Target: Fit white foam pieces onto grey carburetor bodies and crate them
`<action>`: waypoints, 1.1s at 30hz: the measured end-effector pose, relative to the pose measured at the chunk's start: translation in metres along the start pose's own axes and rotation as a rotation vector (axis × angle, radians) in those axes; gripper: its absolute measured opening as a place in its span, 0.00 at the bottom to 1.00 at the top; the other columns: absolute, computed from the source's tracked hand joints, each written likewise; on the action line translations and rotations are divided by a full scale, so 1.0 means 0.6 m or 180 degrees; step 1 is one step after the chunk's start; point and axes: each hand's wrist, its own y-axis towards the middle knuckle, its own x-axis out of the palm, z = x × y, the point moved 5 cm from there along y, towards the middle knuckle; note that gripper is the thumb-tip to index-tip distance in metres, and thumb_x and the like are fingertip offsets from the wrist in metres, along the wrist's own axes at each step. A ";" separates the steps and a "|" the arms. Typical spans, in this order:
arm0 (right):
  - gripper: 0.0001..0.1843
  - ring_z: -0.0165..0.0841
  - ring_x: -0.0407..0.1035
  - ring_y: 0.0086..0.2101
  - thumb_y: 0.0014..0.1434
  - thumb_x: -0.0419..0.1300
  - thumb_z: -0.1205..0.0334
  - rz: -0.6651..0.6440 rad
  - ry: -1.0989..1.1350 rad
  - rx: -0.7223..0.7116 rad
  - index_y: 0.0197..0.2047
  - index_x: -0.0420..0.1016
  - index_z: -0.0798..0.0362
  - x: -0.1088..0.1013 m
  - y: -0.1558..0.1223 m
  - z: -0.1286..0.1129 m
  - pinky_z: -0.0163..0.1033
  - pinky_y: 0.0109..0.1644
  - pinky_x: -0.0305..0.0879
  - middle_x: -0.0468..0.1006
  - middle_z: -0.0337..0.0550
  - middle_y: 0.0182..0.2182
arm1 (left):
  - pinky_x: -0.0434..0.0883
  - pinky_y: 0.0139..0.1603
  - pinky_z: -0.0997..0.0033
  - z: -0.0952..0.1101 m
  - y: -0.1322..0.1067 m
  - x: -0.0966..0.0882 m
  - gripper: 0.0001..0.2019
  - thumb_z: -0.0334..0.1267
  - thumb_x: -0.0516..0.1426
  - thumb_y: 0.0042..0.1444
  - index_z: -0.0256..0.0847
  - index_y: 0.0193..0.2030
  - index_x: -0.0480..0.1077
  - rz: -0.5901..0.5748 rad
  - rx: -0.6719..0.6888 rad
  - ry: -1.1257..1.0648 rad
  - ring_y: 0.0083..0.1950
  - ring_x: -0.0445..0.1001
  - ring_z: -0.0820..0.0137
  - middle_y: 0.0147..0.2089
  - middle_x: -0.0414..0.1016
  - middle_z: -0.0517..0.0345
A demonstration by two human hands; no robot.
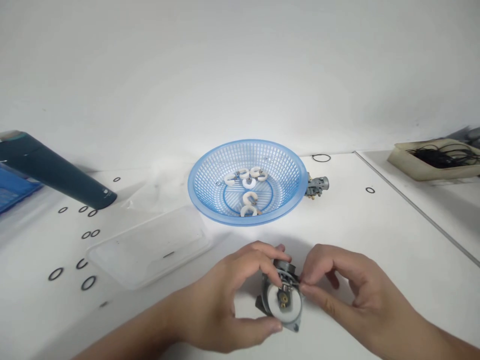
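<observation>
A grey metal carburetor (265, 295) is held low over the table, its bowl side up. A round white float (287, 312) sits in it, around a brass jet (284, 299). My left hand (234, 300) grips the carburetor, with fingers over its far side and thumb at its near edge. At the right side of the carburetor, my right hand (347, 290) pinches thumb and forefinger together beside the float hinge. What lies between those fingertips is too small to make out.
Beyond my hands stands a blue plastic basket (197, 200) with several white floats (248, 212). Another carburetor (317, 186) lies at its right. A translucent lid (150, 250), several black rings (89, 283) and a dark teal bottle (56, 167) are on the left. A box (408, 170) of black rings stands right.
</observation>
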 end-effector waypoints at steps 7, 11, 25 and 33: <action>0.19 0.34 0.72 0.32 0.74 0.73 0.45 0.0041 0.0479 0.0417 0.36 0.79 0.47 0.004 -0.010 0.015 0.36 0.34 0.69 0.78 0.39 0.31 | 0.77 0.76 0.42 0.003 -0.005 0.009 0.22 0.32 0.76 0.56 0.45 0.52 0.72 0.0077 -0.0039 -0.0088 0.80 0.74 0.46 0.74 0.75 0.43; 0.20 0.36 0.72 0.34 0.75 0.73 0.46 -0.0017 0.0504 0.0356 0.35 0.78 0.48 0.010 -0.010 0.017 0.37 0.37 0.69 0.79 0.40 0.33 | 0.76 0.76 0.41 0.008 0.000 0.006 0.22 0.31 0.76 0.55 0.45 0.52 0.73 0.0139 0.0067 -0.0043 0.77 0.77 0.47 0.72 0.76 0.42; 0.19 0.33 0.74 0.36 0.77 0.74 0.53 -0.0093 0.1173 0.0281 0.36 0.74 0.49 0.018 -0.010 0.016 0.36 0.41 0.72 0.80 0.40 0.36 | 0.84 0.62 0.59 0.008 0.005 0.006 0.24 0.29 0.78 0.51 0.45 0.48 0.73 0.0093 0.0156 0.0039 0.74 0.78 0.51 0.67 0.79 0.45; 0.16 0.33 0.77 0.36 0.76 0.74 0.57 0.0064 0.1048 0.0028 0.36 0.76 0.48 0.014 -0.005 0.014 0.34 0.41 0.75 0.82 0.38 0.35 | 0.86 0.64 0.57 -0.008 0.001 0.007 0.26 0.30 0.78 0.52 0.48 0.52 0.74 0.0123 -0.0209 -0.0399 0.78 0.75 0.51 0.68 0.76 0.48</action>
